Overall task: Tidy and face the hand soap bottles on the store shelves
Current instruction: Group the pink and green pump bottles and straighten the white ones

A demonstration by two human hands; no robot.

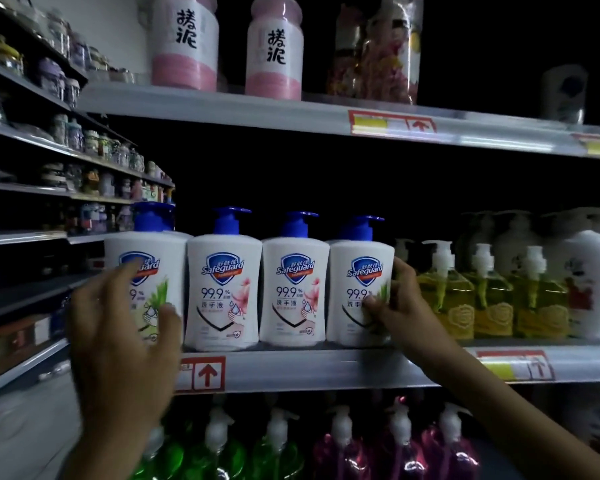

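Observation:
Several white Safeguard hand soap bottles with blue pump tops stand in a row at the front of the middle shelf (309, 367), labels facing me. My left hand (118, 341) is spread open in front of the leftmost bottle (146, 282), fingers apart, blurred; I cannot tell if it touches. My right hand (400, 306) grips the right side of the rightmost white bottle (357, 292), thumb on its front and fingers behind. Two pink-flower bottles (222, 292) stand between them. More blue pumps show behind the front row.
Yellow soap bottles (465, 299) with white pumps stand just right of my right hand, then white bottles (589, 282). Green (229, 452) and pink (395, 448) pump bottles fill the shelf below. Large pink-white jars (184, 43) sit above. Another shelving run recedes at left.

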